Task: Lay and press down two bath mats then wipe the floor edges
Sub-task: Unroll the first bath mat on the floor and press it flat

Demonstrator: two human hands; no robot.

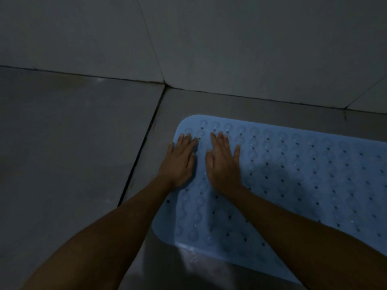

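- Left hand [180, 162] and right hand [224, 164] lie flat, fingers straight, on the blue bath mat [293, 174], probably seating its suction cups.
- Dim light; floor [73, 143] edges unwiped.

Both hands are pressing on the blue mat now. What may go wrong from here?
The left hand and right hand press flat only near one end of the blue mat, so the far part may stay loose. The floor beside the near corner looks wet, so the mat might slide.
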